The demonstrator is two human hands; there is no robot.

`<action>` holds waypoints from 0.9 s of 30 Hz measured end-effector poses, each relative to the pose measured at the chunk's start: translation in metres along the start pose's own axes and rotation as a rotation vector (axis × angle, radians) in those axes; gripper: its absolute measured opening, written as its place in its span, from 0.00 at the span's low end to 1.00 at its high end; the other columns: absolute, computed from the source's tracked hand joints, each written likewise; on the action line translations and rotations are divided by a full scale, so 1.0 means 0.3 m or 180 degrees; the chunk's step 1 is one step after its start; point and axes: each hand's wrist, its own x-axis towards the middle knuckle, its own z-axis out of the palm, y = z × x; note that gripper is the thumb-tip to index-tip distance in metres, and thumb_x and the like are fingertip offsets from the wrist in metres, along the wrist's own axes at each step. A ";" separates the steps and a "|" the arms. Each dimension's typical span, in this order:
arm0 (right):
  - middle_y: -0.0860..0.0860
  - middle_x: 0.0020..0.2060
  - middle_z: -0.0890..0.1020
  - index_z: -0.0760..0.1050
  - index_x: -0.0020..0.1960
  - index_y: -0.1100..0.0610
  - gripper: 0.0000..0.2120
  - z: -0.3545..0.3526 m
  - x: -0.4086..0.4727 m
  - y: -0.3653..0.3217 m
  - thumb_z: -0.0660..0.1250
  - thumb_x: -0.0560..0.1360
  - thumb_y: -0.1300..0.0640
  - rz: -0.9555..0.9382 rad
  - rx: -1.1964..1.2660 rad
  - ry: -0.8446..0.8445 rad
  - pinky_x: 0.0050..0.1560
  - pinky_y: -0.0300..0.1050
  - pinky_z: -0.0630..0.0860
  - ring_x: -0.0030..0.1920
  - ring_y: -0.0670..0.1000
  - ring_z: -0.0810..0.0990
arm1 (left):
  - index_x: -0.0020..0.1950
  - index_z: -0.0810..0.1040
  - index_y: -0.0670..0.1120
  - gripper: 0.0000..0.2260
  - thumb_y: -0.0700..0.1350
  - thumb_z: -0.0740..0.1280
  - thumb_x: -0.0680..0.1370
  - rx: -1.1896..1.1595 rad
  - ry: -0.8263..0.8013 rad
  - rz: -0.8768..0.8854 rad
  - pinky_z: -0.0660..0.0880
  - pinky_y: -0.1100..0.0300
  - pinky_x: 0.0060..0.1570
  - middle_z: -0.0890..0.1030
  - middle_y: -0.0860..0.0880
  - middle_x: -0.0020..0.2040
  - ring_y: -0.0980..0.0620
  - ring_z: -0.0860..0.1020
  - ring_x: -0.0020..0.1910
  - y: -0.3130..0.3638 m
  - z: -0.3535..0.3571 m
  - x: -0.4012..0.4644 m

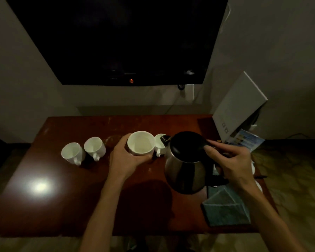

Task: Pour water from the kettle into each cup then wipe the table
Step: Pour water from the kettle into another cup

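From the head camera, a reddish-brown wooden surface [62, 206] stands against a pale wall, with a dark television screen [116, 39] hanging above it. A bright spot of light reflects off the wood at the near left.

The right hand [225, 160] grasps the handle of a steel kettle [185, 171] with a black lid, its fingers [214, 151] curled over the top of the handle beside the lid. The kettle is held up above the right part of the surface and tipped a little away from the person, so that its spout sits over the rim of a small white cup [160, 144]. Whether water is running cannot be told in the dim light.

The left hand [124, 160] is wrapped around the near side of a wider white cup [141, 145], gripping it from the left and below; this cup is just to the left of the small one, and whether they touch cannot be told. Further left, well apart from the held cup, two more white cups stand close together: one [95, 147] with its handle toward the person, and the leftmost [72, 153] with its handle at the near right.

A folded grey-blue cloth [227, 210] lies at the near right corner, under and beside the kettle. Behind it, at the far right edge, a white box [238, 108] leans tilted, with a blue printed card [247, 140] at its foot.
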 end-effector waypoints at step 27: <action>0.60 0.24 0.73 0.87 0.47 0.60 0.12 -0.105 0.335 -0.664 0.74 0.72 0.51 -0.0630 -0.0933 -0.1307 0.20 0.39 0.64 0.20 0.51 0.66 | 0.61 0.76 0.59 0.34 0.53 0.82 0.56 0.0218 0.0034 0.0588 0.77 0.59 0.50 0.81 0.61 0.50 0.59 0.79 0.52 0.361 -0.144 0.111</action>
